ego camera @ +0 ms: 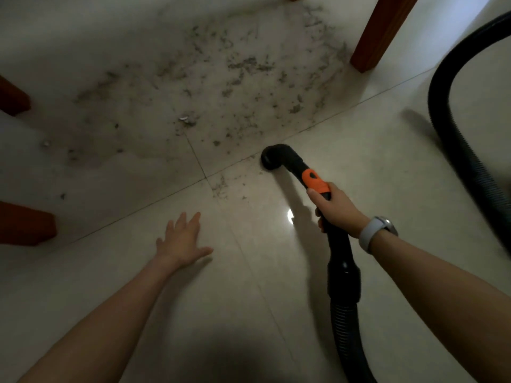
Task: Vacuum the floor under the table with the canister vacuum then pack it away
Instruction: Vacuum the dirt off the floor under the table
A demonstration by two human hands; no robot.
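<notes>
Two hands in view, one busy. Right hand (336,210) is wrapped around the black hose handle (318,189), fingers curled under it, thumb up against the orange collar (313,181); grey watch (377,233) on that wrist. Nozzle end (272,157) is a bent black elbow, mouth pointing down at the tile, looks to be touching or just off the floor (359,139) — can't tell which, lighting is dim. Nozzle sits right at the near edge of the dirt patch (221,87), just beside a small clump of grey fluff by the grout-line crossing. Left hand (181,243) is empty, fingers straight and spread, palm down, low over the tile, well apart from the nozzle; whether it touches the floor isn't clear. Hose (347,322) runs back from the handle toward the camera, ribbed section below a smooth cuff, then a big black loop shows again at the right edge. Dust and lint cover most of the tile betw. the wooden table legs: one leg (381,31) top right, other brown wood bits (26,223) at the left edge. Small pale scrap (184,118) mid-patch. Canister body not in shot.
</notes>
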